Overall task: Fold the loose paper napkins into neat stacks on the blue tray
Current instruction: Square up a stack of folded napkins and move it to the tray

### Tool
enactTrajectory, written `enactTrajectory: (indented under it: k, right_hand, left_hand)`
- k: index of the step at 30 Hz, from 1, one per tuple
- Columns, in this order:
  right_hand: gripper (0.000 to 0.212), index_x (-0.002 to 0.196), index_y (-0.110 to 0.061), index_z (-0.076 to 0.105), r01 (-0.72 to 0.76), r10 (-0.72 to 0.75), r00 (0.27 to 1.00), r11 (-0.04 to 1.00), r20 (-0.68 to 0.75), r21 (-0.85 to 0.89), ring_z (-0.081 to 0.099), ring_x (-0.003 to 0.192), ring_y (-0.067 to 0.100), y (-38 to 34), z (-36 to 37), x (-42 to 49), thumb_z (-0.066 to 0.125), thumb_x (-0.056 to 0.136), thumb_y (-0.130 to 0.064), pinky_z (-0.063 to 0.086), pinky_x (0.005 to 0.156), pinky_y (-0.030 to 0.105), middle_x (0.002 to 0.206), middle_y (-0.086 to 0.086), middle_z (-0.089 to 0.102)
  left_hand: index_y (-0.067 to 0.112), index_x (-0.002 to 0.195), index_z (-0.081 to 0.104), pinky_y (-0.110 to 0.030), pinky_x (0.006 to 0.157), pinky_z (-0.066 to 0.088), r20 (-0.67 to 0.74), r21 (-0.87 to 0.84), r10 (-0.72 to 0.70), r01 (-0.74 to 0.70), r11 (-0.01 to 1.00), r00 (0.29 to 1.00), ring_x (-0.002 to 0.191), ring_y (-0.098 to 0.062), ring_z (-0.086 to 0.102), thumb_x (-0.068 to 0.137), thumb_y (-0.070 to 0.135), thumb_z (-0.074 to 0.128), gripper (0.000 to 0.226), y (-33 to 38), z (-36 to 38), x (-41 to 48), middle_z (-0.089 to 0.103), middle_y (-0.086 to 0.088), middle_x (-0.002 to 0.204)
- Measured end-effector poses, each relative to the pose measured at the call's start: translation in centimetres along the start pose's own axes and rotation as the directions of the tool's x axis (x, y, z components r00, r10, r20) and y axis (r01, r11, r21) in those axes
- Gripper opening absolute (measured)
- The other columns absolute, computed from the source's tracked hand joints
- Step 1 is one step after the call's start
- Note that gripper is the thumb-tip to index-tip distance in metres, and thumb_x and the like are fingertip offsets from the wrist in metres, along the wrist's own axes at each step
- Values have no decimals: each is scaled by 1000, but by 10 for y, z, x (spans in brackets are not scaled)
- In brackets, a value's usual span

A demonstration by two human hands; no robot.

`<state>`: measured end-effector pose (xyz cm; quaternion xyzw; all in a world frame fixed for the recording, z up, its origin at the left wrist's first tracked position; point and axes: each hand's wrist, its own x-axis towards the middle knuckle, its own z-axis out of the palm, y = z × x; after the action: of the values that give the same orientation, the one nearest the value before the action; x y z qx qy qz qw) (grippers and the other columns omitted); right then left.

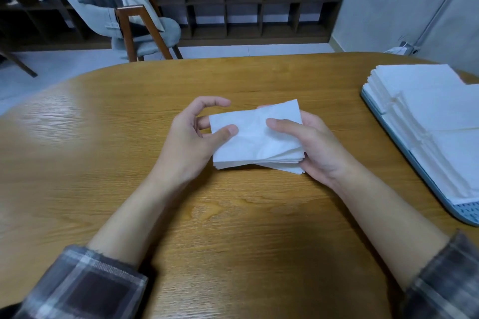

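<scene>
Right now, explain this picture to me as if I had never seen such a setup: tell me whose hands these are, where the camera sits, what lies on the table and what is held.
There is no machine here. A person wears one wide-angle camera on the head, looking forward and down, so you see their own two arms in checked sleeves.

The left hand and the right hand hold a small bundle of folded napkins between them, each with its thumb on top and its fingers beneath. The bundle's sheets are slightly fanned at the near right corner.

Below is a wooden table. At its right edge lies a blue tray with white stacks of napkins on it, partly cut off by the picture's edge.

Behind the table stand a chair and a dark shelf.
</scene>
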<state>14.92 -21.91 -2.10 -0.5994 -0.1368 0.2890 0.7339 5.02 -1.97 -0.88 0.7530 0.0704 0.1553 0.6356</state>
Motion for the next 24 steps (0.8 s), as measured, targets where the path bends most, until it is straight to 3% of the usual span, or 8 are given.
enactTrajectory:
  k: [6, 10, 17, 20, 22, 24]
  right_hand:
    - [46, 133, -11, 70, -19, 16, 998, 999, 54, 45, 71, 119, 33, -3, -3, 0, 70, 89, -23, 56, 101, 46, 127, 15, 75]
    - [36, 132, -13, 70, 52, -52, 999, 996, -3, -66, 74, 114, 32, 3, 0, 0, 69, 97, -4, 59, 99, 47, 121, 11, 78]
    - [34, 128, -16, 72, 126, -133, 990, 981, -42, -148, 76, 107, 27, 4, 3, -1, 70, 97, -3, 61, 93, 42, 116, 6, 80]
    - [38, 132, -17, 70, 157, -161, 987, 979, -18, -128, 76, 109, 25, 1, 3, -2, 69, 97, -3, 61, 92, 39, 119, 6, 79]
    - [48, 139, -25, 64, 186, -185, 982, 982, 27, -35, 74, 111, 25, -3, 1, -3, 69, 96, -3, 62, 89, 37, 125, 6, 76]
    - [65, 146, -38, 54, 243, -242, 970, 970, 29, -17, 72, 117, 25, -5, 0, -5, 71, 95, -2, 62, 91, 41, 138, 8, 67]
  left_hand:
    - [9, 131, 61, -15, 50, 49, 5, 42, 16, -16, 999, 1000, 62, -8, 73, 96, 1, 73, 38, -4, 0, 1, 77, 6, 80]
    - [13, 129, 63, -17, 52, 51, 4, 80, 29, -29, 996, 1000, 64, -10, 74, 96, 4, 74, 37, -7, -2, 3, 76, 7, 82]
    - [16, 125, 66, -15, 54, 45, -25, 172, 43, -38, 984, 999, 55, -2, 59, 95, 7, 77, 33, -14, -3, 8, 62, 2, 80]
    - [24, 129, 64, -23, 72, 53, -70, 244, 68, -49, 968, 995, 77, -5, 58, 98, 20, 74, 33, -17, -2, 7, 62, 0, 96]
    - [30, 135, 59, -31, 92, 56, -77, 143, -39, 50, 988, 996, 98, -7, 63, 102, 31, 69, 35, -14, 1, 5, 64, 0, 122]
    - [29, 140, 57, -40, 95, 57, 29, -110, -201, 203, 973, 979, 103, -16, 68, 105, 33, 62, 36, -6, 4, 3, 70, -9, 128]
